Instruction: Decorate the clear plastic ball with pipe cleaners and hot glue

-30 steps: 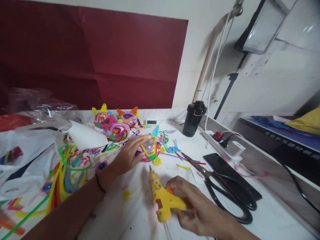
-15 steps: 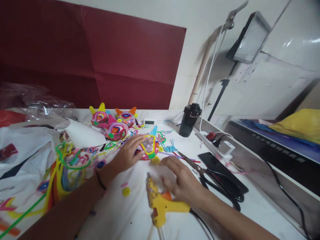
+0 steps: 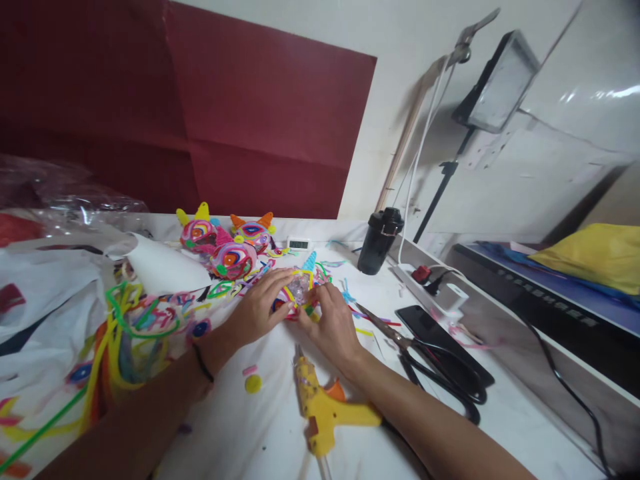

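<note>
Hands meet on one workpiece: a round ornament of coiled pink, yellow and green pipe cleaners around a clear glittery centre [image 3: 299, 291], lying on the white desk [image 3: 500, 427] directly ahead of both wrists. The left hand [image 3: 260, 310] lies flat with its fingers spread over the ornament's near-left side, pressing it down. The right hand [image 3: 330, 323] rests against the near-right edge, fingertips curled onto the rim; whether they pinch a strand cannot be seen.

Handling judgement: the ornament is probably light, its fuzzy wire coils soft and easily bent, and any glued joints may part under a pull. Take hold at the outer rim with several fingertips, not at the thin protruding loops.

Close behind the right wrist lies a yellow hot-glue gun [image 3: 325, 407], nozzle towards the ornament. To the right of that hand lie black-handled scissors [image 3: 440, 373] and a black phone [image 3: 425, 323]. Beyond the left hand stand three finished horned ornaments [image 3: 227, 243]; to its left, loose pipe cleaners [image 3: 125, 333].
</note>
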{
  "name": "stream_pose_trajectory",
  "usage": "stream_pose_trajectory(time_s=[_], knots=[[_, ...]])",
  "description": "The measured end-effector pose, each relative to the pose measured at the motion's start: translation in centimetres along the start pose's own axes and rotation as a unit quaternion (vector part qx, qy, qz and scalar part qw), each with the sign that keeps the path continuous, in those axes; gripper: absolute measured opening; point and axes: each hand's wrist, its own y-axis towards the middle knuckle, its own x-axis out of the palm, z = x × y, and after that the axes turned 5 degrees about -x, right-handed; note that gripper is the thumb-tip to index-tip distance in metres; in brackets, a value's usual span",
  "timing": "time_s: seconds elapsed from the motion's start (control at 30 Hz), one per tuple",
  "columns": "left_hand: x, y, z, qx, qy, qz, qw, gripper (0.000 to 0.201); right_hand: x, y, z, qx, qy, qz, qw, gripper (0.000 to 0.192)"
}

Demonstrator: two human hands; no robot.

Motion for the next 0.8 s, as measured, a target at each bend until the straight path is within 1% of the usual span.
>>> stream_pose_trajectory(time_s=[0.27, 0.4, 0.57, 0.8], knots=[[0.14, 0.15, 0.24, -0.011, -0.002, 0.012, 1.0, 0.046, 0.08, -0.02, -0.25, -0.005, 0.001, 0.011, 1.0, 0.01], [0.2, 0.23, 0.36, -0.014, -0.001, 0.013, 1.0, 0.046, 0.01, -0.24, -0.25, -0.042, -0.039, 0.013, 0.998, 0.007], [0.24, 0.27, 0.44, -0.015, 0.001, 0.013, 1.0, 0.047, 0.08, -0.35, -0.21, -0.09, -0.108, 0.003, 0.99, 0.013], [0.49, 0.13, 0.41, -0.017, 0.004, 0.022, 1.0, 0.044, -0.02, 0.0, -0.57, -0.112, -0.12, -0.004, 0.986, 0.014]])
